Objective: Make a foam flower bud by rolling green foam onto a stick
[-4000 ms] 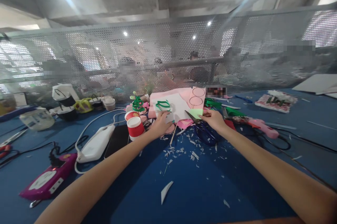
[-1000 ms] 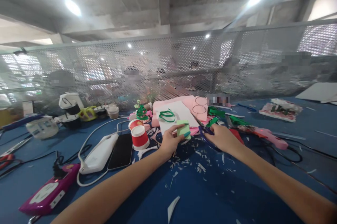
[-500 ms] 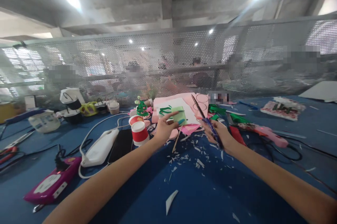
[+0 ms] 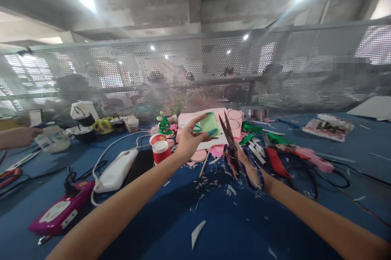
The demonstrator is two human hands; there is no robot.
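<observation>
Cutting seems the step: the left hand [image 4: 188,143] pinches green paper [image 4: 210,121] at twelve o'clock, the right hand [image 4: 249,166] grips parted scissors [image 4: 231,143] at one. Next probably calls for bringing blades to paper

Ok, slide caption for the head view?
Above a blue table strewn with white scraps, the left hand holds a pale green sheet while the right hand holds open-bladed scissors.

Scissors [image 4: 231,144]: metal blades, glossy plastic handles. Green slip [image 4: 210,122]: smooth matt paper. Power strip [image 4: 80,197]: smooth, glossy plastic. Jar [image 4: 54,140]: translucent plastic. Partition [image 4: 128,75]: perforated metal.
</observation>
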